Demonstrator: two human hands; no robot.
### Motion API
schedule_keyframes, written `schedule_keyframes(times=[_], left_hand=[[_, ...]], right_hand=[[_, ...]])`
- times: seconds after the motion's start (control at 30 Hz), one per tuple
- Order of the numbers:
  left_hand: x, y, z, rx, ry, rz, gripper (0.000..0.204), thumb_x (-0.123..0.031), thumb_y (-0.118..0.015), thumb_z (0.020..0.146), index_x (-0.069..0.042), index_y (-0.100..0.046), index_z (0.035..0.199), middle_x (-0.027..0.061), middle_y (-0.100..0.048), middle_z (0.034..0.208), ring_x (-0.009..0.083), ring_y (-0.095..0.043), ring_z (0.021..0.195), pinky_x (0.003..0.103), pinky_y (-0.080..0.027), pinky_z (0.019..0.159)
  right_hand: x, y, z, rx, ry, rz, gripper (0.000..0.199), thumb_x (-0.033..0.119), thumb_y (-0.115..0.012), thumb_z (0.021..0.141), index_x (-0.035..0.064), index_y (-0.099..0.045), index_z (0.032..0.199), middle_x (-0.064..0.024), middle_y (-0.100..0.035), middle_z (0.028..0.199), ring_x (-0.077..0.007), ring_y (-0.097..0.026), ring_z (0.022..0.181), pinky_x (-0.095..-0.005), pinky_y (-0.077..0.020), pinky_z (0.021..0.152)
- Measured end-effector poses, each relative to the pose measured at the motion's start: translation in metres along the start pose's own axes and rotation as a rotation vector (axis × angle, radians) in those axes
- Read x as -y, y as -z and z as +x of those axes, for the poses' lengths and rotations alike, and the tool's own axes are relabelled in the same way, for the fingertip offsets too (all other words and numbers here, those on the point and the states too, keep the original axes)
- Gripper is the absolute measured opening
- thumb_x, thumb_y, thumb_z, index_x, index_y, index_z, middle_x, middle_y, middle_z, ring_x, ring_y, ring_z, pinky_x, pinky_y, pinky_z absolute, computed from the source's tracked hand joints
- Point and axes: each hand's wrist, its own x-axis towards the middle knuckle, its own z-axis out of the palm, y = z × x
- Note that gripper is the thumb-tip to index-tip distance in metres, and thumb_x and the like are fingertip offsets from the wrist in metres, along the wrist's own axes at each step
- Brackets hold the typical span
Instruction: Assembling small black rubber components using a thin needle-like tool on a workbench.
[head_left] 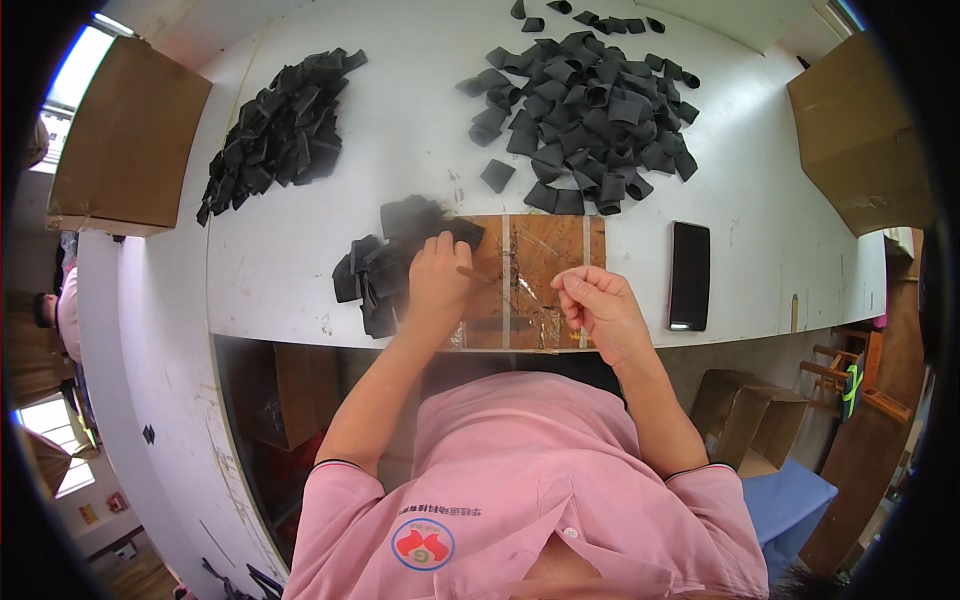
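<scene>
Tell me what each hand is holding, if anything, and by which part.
Left hand: fingers at the near edge of a black piece; grip unclear. Right hand: fingertips together, but whether they hold anything cannot be told.

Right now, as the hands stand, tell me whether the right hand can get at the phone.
Probably yes: the phone lies to the right of the right hand, and I see nothing standing between them. The hand looks pinched, so it would likely have to open.
</scene>
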Motion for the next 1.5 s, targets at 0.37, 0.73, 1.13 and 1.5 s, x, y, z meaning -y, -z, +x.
schedule_keyframes(times=[0.37,0.73,1.13,1.5], left_hand=[[-0.002,0.009,0.003,0.063,-0.200,0.139,0.011,-0.007,-0.055,0.064,-0.004,-0.046,0.071,0.0104,-0.046,0.074,0.0264,-0.051,0.068,0.035,-0.044,0.059],[-0.002,0.030,-0.010,-0.235,0.475,-0.934,0.005,-0.002,-0.054,0.079,-0.001,-0.056,0.083,0.0005,-0.051,0.065,0.0079,-0.046,0.054,0.019,-0.037,0.049],[-0.073,0.067,-0.042,-0.375,0.401,-0.944,0.004,-0.002,-0.055,0.082,0.000,-0.053,0.079,-0.0009,-0.053,0.065,0.0042,-0.046,0.052,0.017,-0.037,0.046],[-0.062,0.097,-0.031,-0.176,0.807,-2.321,0.013,0.006,-0.054,0.076,-0.001,-0.050,0.084,-0.0001,-0.047,0.058,0.0038,-0.034,0.039,0.016,-0.026,0.036]], right_hand=[[0.003,-0.022,-0.004,0.077,-0.044,-0.130,0.014,0.016,-0.055,0.083,0.0031,-0.060,0.081,0.0023,-0.052,0.062,-0.0024,-0.044,0.053,-0.0153,-0.0343,0.046],[-0.001,-0.040,-0.015,0.023,0.267,-0.520,0.012,0.011,-0.054,0.082,-0.0003,-0.057,0.081,-0.0020,-0.052,0.063,-0.0081,-0.050,0.056,-0.0231,-0.0396,0.049],[0.006,-0.077,-0.020,-0.079,1.012,-0.985,0.011,0.000,-0.061,0.069,0.0000,-0.058,0.080,-0.0090,-0.052,0.074,-0.0221,-0.054,0.059,-0.0298,-0.0448,0.052],[0.007,-0.062,-0.011,0.051,0.521,-0.557,0.004,0.004,-0.057,0.075,0.0013,-0.055,0.074,-0.0005,-0.047,0.067,-0.0098,-0.046,0.056,-0.0229,-0.0372,0.046]])
